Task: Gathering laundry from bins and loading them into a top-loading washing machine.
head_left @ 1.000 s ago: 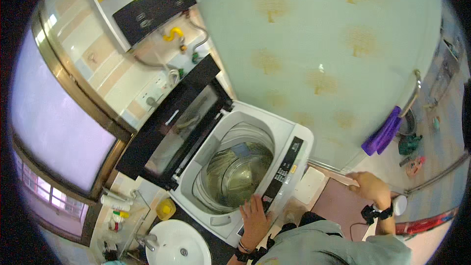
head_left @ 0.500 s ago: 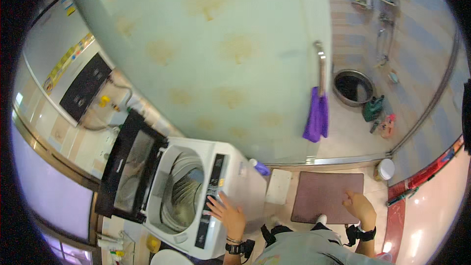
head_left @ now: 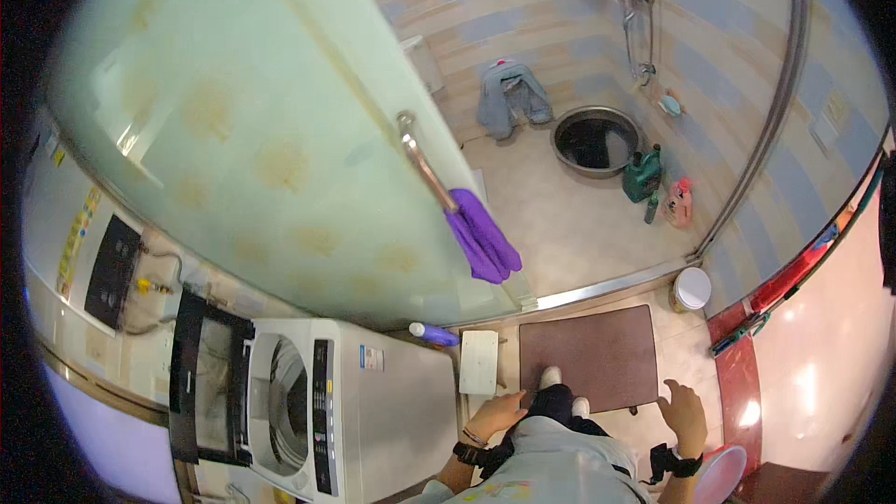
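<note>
My left hand (head_left: 495, 415) hangs beside my left thigh, its fingers loosely stretched out and nothing seen in it. It is apart from the white top-load washing machine (head_left: 392, 411), whose dark lid (head_left: 210, 378) stands raised over the drum (head_left: 287, 401). Over on my right side, my right hand (head_left: 686, 418) is held above the floor, thumb and fingers apart and empty. A brown mat (head_left: 593, 350) lies under and ahead of my feet. Between mat and machine is a small white stool (head_left: 479, 361), with a purple bottle (head_left: 434, 334) close by.
A frosted glass door (head_left: 243, 149) carries a purple cloth (head_left: 481, 235) on its handle. Beyond it are a metal basin (head_left: 597, 166) with dark contents, denim clothing (head_left: 495, 103), a green jug (head_left: 642, 177) and a pink bottle (head_left: 679, 205). A white-lidded bucket (head_left: 691, 289) stands near the threshold.
My left hand has come away from the washing machine's control panel, back to my side. My view has swung right, showing more of the shower area. The right hand stays empty.
</note>
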### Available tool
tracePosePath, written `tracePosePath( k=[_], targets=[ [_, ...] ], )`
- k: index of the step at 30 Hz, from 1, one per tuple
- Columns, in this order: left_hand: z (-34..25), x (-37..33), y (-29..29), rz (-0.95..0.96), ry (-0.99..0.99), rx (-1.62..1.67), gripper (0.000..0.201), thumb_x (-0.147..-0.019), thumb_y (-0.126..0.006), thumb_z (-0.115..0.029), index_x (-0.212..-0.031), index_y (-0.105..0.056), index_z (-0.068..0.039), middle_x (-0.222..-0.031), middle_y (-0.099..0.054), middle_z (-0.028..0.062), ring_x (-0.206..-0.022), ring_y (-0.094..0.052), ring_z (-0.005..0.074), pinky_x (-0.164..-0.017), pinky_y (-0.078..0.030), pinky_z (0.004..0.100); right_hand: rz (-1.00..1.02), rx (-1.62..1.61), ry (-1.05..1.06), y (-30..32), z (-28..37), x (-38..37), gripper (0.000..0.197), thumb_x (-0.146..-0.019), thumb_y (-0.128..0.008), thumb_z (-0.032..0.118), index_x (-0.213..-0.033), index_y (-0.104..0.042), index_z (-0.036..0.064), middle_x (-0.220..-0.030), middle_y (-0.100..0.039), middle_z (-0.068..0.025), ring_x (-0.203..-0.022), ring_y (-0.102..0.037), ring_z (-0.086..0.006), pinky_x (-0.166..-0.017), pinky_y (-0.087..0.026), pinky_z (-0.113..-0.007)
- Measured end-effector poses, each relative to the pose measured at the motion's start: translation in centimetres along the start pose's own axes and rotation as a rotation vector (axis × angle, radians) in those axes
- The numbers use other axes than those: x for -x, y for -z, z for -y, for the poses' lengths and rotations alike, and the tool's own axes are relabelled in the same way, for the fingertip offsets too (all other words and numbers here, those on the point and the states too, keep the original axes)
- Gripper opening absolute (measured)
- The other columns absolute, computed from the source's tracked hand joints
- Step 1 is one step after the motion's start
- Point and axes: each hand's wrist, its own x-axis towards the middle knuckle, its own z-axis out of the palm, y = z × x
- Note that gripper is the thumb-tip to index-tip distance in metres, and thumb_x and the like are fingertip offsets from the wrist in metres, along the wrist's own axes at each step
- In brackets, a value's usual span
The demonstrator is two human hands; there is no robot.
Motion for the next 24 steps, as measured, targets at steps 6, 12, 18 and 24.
tracePosePath(
  k=[6, 12, 18, 24],
  targets=[
    [-0.8, -6.8, 5.7, 0.072, 0.153, -0.226, 0.053, -0.082, -0.051, -0.033, -0.126, -0.036, -0.009, -0.102, -0.058, 0.0153, -0.089, -0.055, 0.0355, -0.074, -0.044, 0.049, 0.077, -0.142, -0.088, -0.7, -1.2, -3.9, 0.035, -0.073, -0.06, 0.021, -0.103, -0.055, 0.0038, -0.084, -0.06, -0.0218, -0.082, -0.056, -0.0357, -0.073, -0.046, -0.043],
    [-1.8, -16.4, 10.2, 0.139, 0.135, -0.193, 0.052, -0.082, -0.051, -0.034, -0.126, -0.038, -0.008, -0.103, -0.057, 0.0167, -0.09, -0.055, 0.0362, -0.077, -0.043, 0.0495, 0.003, -0.074, -0.086, 2.3, -0.5, -12.9, 0.036, -0.071, -0.061, 0.019, -0.103, -0.055, 0.0039, -0.087, -0.06, -0.0215, -0.084, -0.057, -0.0354, -0.075, -0.046, -0.042],
    [-2.1, -24.8, 14.6, -0.105, 0.026, -0.052, 0.049, -0.082, -0.049, -0.033, -0.122, -0.043, -0.005, -0.1, -0.059, 0.0195, -0.091, -0.056, 0.0356, -0.078, -0.044, 0.0462, -0.194, -0.005, 0.082, 5.9, 0.7, -23.4, 0.033, -0.071, -0.06, 0.018, -0.101, -0.056, 0.0045, -0.082, -0.059, -0.0221, -0.08, -0.057, -0.0363, -0.071, -0.046, -0.044],
    [0.4, -28.4, 17.0, -0.202, 0.053, -0.214, 0.044, -0.082, -0.048, -0.031, -0.115, -0.047, -0.003, -0.093, -0.058, 0.018, -0.085, -0.056, 0.0364, -0.072, -0.044, 0.0499, -0.118, 0.067, 0.114, 7.2, 2.9, -31.5, 0.032, -0.072, -0.056, 0.017, -0.1, -0.055, 0.0028, -0.076, -0.059, -0.0231, -0.074, -0.057, -0.039, -0.065, -0.046, -0.046]
  ],
)
